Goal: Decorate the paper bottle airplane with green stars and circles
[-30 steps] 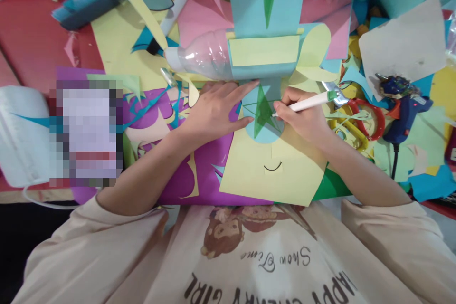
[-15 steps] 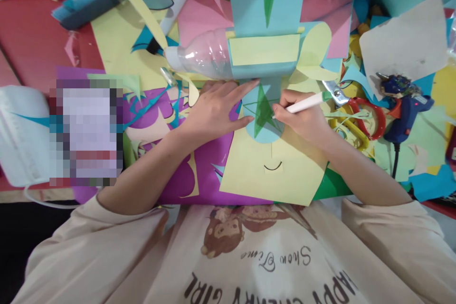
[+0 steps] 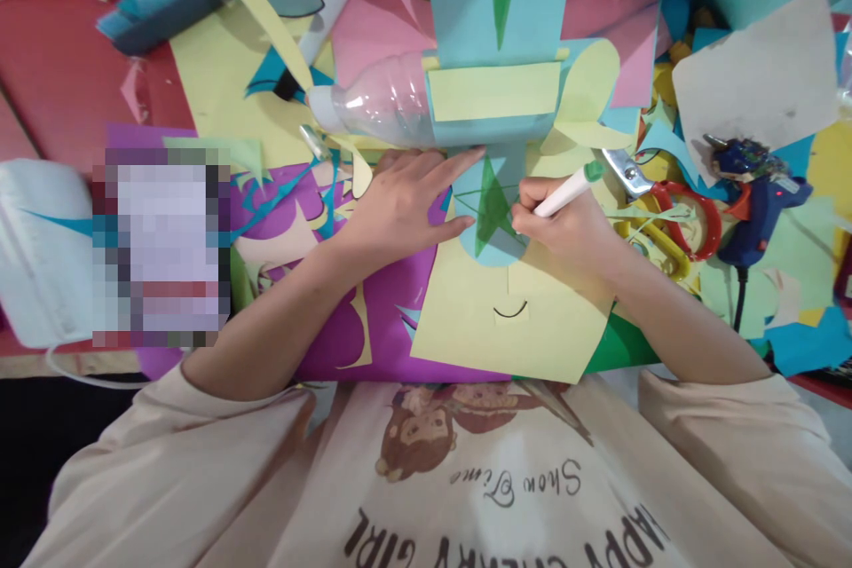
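A white marker with a green end [image 3: 569, 191] is pinched in my right hand [image 3: 563, 222], its tip low at the right side of a green star [image 3: 491, 211]. The star is partly coloured in on a rounded blue paper piece [image 3: 493, 256]. My left hand [image 3: 409, 200] lies open with fingers spread, index and thumb tips on the left side of that blue piece. Under it sits a yellow sheet [image 3: 459, 328] with a small drawn smile. Just beyond my hands a clear plastic bottle [image 3: 386, 98] lies on its side, wrapped in blue and yellow paper.
Red-handled scissors [image 3: 696, 222] and a blue glue gun [image 3: 759, 222] lie at the right among paper scraps. Purple paper [image 3: 399, 311] spreads below my left arm. A black-and-white marker [image 3: 319, 27] rests at the upper left, and a white device [image 3: 43, 257] stands at the far left.
The marker has tilted more upright in my right hand, and its tip has shifted slightly down and right along the star. My left hand stays in place.
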### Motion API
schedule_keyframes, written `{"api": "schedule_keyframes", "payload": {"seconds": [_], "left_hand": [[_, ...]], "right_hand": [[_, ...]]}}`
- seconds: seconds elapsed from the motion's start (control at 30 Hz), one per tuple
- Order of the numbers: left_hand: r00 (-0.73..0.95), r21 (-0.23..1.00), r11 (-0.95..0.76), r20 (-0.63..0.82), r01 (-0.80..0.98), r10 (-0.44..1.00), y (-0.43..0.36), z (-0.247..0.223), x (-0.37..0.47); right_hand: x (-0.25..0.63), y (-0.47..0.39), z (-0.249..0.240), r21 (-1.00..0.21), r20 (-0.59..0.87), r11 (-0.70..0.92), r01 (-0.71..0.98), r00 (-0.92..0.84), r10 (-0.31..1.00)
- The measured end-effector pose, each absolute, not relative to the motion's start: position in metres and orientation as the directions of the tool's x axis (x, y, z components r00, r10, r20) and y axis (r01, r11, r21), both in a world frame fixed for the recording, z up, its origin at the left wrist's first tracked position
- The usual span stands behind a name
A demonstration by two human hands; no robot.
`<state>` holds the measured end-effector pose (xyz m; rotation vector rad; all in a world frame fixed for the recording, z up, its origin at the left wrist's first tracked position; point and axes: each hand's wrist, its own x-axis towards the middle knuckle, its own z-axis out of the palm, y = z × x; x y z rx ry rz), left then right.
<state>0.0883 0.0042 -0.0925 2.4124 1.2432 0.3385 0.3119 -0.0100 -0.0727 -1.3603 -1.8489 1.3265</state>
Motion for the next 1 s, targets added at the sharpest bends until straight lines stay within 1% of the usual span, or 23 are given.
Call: {"api": "schedule_keyframes", "payload": {"seconds": [0.13, 0.33, 0.43, 0.63, 0.8, 0.87, 1.0], "left_hand": [[0.580, 0.444, -0.534, 0.039, 0.719, 0.814, 0.0041, -0.0937, 0.0880], [0.565, 0.472, -0.503, 0.012, 0.724, 0.825, 0.0045, -0.0928, 0.0884], [0.560, 0.488, -0.490, 0.003, 0.722, 0.829, 0.0045, -0.0914, 0.0885], [0.560, 0.487, -0.498, 0.022, 0.718, 0.828, 0.0045, -0.0937, 0.0881], [0.571, 0.471, -0.510, 0.017, 0.719, 0.821, 0.0049, -0.0935, 0.0876], [0.575, 0.474, -0.508, 0.005, 0.719, 0.818, 0.0051, -0.0924, 0.0878], [0.563, 0.484, -0.497, 0.010, 0.720, 0.826, 0.0050, -0.0923, 0.0884]], "right_hand": [[0.3124, -0.0099, -0.0721, -0.884, -0.157, 0.054, 0.465, -0.403, 0.902], [0.3136, -0.0097, -0.0738, -0.875, -0.172, 0.055, 0.480, -0.416, 0.893], [0.3134, -0.0100, -0.0739, -0.880, -0.154, 0.064, 0.471, -0.410, 0.899], [0.3124, -0.0105, -0.0757, -0.897, -0.117, 0.061, 0.438, -0.368, 0.922], [0.3096, -0.0102, -0.0752, -0.941, -0.098, -0.010, 0.338, -0.245, 0.965], [0.3089, -0.0099, -0.0748, -0.940, -0.096, -0.015, 0.342, -0.222, 0.970], [0.3096, -0.0096, -0.0758, -0.925, -0.093, 0.006, 0.380, -0.240, 0.966]]}}
